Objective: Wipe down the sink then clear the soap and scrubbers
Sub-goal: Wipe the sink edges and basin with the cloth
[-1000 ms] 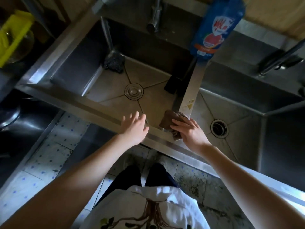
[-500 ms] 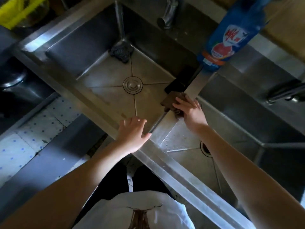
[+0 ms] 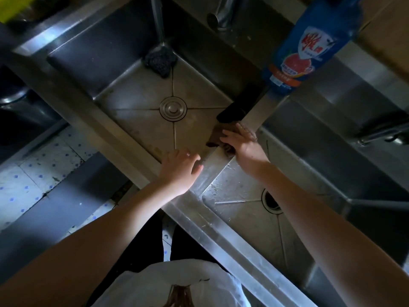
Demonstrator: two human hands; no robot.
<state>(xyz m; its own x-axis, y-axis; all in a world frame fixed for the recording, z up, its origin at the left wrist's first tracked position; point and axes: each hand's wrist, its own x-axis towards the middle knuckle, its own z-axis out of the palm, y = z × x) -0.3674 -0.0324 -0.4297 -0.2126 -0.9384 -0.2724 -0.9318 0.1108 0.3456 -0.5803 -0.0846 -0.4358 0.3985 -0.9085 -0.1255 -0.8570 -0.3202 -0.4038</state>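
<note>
A steel double sink (image 3: 124, 138) fills the view. My right hand (image 3: 241, 145) presses a brown cloth (image 3: 215, 138) on the divider (image 3: 254, 116) between the two basins. My left hand (image 3: 180, 168) rests with relaxed fingers on the sink's front rim. A dark scrubber (image 3: 160, 60) lies in the far corner of the left basin. A blue dish soap bottle (image 3: 309, 43) stands at the far end of the divider. A dark flat thing (image 3: 234, 110) leans against the divider inside the left basin.
A tap (image 3: 221, 16) stands behind the left basin, a second tap (image 3: 380, 134) at the right. The left basin's drain plug (image 3: 173, 108) is in place; the right basin's drain (image 3: 271, 200) is open. A yellow object (image 3: 13, 7) sits far left. Tiled floor (image 3: 33, 173) lies below.
The view has swung and moved closer. My right hand slid the cloth along the divider away from the front rim. My left hand has stayed on the front rim.
</note>
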